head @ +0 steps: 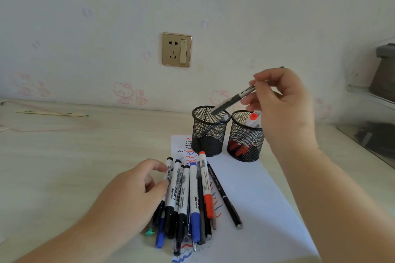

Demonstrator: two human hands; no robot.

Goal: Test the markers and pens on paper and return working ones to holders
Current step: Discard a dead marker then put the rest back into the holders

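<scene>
My right hand [282,102] pinches a black pen [233,100] and holds it slanted, its lower end just over the rim of the left black mesh holder [208,134], which has one grey pen inside. The right mesh holder [245,139] contains red-capped markers [253,118]. A heap of markers and pens [188,196] with black, blue and red caps lies on the white paper [256,209], which carries red, blue and black scribbles. My left hand [136,192] rests on the left side of the heap, fingers touching a black-capped marker [167,175].
The desk runs back to a wall with a gold socket [176,49]. A thin stick [51,113] lies at the far left. A glass shelf edge and a grey box [382,74] stand at the right.
</scene>
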